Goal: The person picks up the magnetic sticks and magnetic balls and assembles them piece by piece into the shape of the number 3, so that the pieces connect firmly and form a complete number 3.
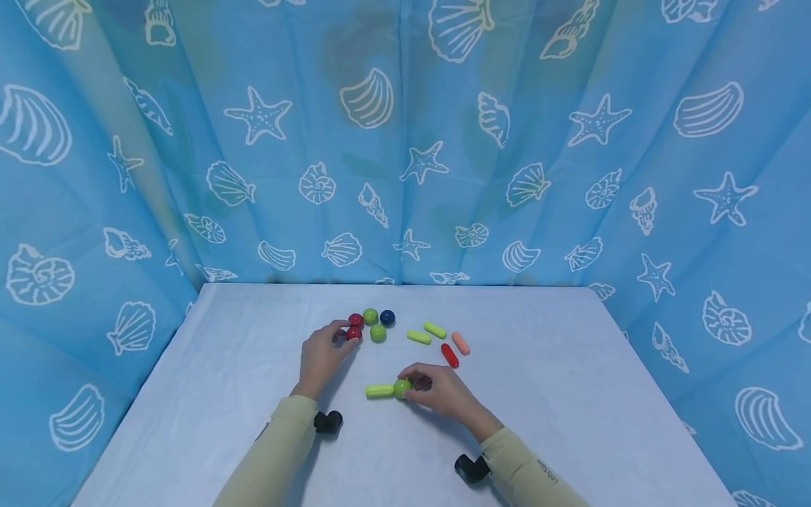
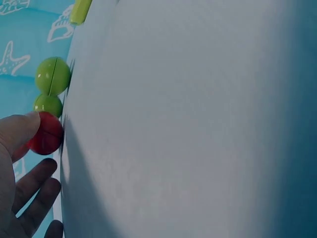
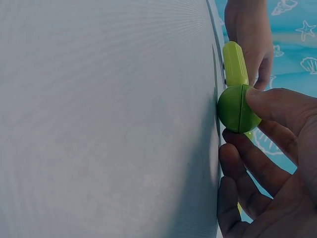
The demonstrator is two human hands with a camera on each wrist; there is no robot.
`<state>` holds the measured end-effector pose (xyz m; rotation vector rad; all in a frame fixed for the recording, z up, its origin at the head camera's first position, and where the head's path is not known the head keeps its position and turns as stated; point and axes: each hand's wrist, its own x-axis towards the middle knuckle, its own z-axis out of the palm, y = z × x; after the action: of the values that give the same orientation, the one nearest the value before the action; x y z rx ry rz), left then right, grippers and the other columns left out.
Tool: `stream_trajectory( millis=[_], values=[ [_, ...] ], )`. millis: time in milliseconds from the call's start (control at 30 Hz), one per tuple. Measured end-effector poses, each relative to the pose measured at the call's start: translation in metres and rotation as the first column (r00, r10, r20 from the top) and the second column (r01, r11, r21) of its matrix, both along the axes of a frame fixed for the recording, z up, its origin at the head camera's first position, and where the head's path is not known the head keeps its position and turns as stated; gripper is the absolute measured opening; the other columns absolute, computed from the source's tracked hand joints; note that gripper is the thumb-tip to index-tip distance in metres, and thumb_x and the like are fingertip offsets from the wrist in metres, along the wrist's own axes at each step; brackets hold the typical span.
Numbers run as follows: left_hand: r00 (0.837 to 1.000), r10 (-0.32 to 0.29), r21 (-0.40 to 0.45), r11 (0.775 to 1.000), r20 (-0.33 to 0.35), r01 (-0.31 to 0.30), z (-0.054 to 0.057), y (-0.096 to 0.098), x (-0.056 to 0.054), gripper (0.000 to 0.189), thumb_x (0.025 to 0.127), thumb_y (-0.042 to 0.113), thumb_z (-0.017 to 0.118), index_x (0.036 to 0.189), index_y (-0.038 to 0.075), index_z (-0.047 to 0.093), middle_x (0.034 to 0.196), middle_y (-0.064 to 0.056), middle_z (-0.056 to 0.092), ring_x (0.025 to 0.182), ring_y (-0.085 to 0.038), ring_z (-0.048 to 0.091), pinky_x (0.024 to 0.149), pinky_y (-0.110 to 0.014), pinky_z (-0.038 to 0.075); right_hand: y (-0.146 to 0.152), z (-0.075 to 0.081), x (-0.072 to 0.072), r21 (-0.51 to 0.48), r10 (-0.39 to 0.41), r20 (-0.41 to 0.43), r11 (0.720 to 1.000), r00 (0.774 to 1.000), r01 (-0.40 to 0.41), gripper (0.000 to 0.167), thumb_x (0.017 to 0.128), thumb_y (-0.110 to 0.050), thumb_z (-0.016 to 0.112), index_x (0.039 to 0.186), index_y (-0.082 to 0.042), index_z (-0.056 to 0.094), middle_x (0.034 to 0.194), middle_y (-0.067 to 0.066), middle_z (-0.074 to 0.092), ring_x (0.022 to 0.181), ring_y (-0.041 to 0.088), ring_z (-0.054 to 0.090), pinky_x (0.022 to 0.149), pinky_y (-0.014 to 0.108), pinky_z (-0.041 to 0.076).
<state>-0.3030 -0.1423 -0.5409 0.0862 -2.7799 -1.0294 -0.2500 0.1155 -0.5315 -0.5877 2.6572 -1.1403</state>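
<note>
In the head view, my left hand [image 1: 323,359] is at two red balls, the near one [image 1: 353,334] in front of the far one [image 1: 356,320]. Its thumb lies on a red ball [image 2: 47,134] in the left wrist view, the lower fingers spread apart; the index finger is largely hidden there. My right hand [image 1: 440,391] pinches a green ball [image 1: 402,389] between thumb and fingers, low over the table. A yellow-green stick [image 1: 379,391] lies end-on against this ball, also visible as a ribbed stick [image 3: 235,63] in the right wrist view.
Beside the red balls sit two green balls, one farther [image 1: 370,315] and one nearer [image 1: 378,332], and a dark blue ball [image 1: 388,317]. To their right lie two yellow-green sticks [image 1: 434,329], an orange stick [image 1: 460,343] and a red stick [image 1: 450,355]. A shell-patterned curtain [image 1: 405,176] surrounds the white table [image 1: 570,394].
</note>
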Motion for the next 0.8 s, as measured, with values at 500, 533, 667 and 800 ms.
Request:
stream_trajectory(
  millis=[500,533,667,800],
  values=[
    [0.999,-0.009,0.048,0.999,0.034,0.007,0.001,0.001,-0.002,0.039,0.090,0.023,0.080,0.127,0.017,0.069,0.117,-0.007,0.071,0.116,-0.028,0.062,0.102,-0.050,0.048,0.000,0.001,0.001,-0.002,-0.002,0.003,1.000,1.000,0.002,0.026,0.089,-0.024,0.079,0.115,-0.026,0.072,0.100,-0.014,0.068,0.089,0.007,0.062,0.081,0.025,0.053],
    [0.999,-0.011,0.053,0.999,0.034,0.009,0.002,0.000,-0.002,0.039,0.090,0.022,0.080,0.127,0.017,0.070,0.116,-0.007,0.071,0.116,-0.028,0.062,0.101,-0.050,0.048,0.000,0.001,0.001,-0.004,-0.002,0.004,1.000,1.000,0.002,0.026,0.089,-0.025,0.079,0.115,-0.026,0.072,0.100,-0.014,0.068,0.089,0.007,0.062,0.081,0.025,0.053],
    [0.999,-0.021,0.077,0.997,0.044,0.017,0.004,-0.001,0.002,0.037,0.090,0.021,0.079,0.126,0.018,0.070,0.115,-0.007,0.071,0.114,-0.028,0.062,0.101,-0.049,0.048,-0.001,0.001,0.001,-0.002,-0.007,0.008,1.000,1.000,0.007,0.026,0.089,-0.025,0.079,0.115,-0.027,0.072,0.100,-0.014,0.068,0.090,0.007,0.062,0.082,0.026,0.053],
    [0.998,-0.030,0.093,0.995,0.060,0.024,0.006,-0.002,0.006,0.037,0.090,0.020,0.079,0.126,0.018,0.069,0.115,-0.007,0.070,0.111,-0.027,0.062,0.099,-0.048,0.050,-0.001,0.000,0.001,0.002,-0.014,0.018,1.000,1.000,0.014,0.026,0.089,-0.025,0.079,0.115,-0.027,0.072,0.100,-0.014,0.068,0.090,0.008,0.062,0.083,0.028,0.053]
  ],
)
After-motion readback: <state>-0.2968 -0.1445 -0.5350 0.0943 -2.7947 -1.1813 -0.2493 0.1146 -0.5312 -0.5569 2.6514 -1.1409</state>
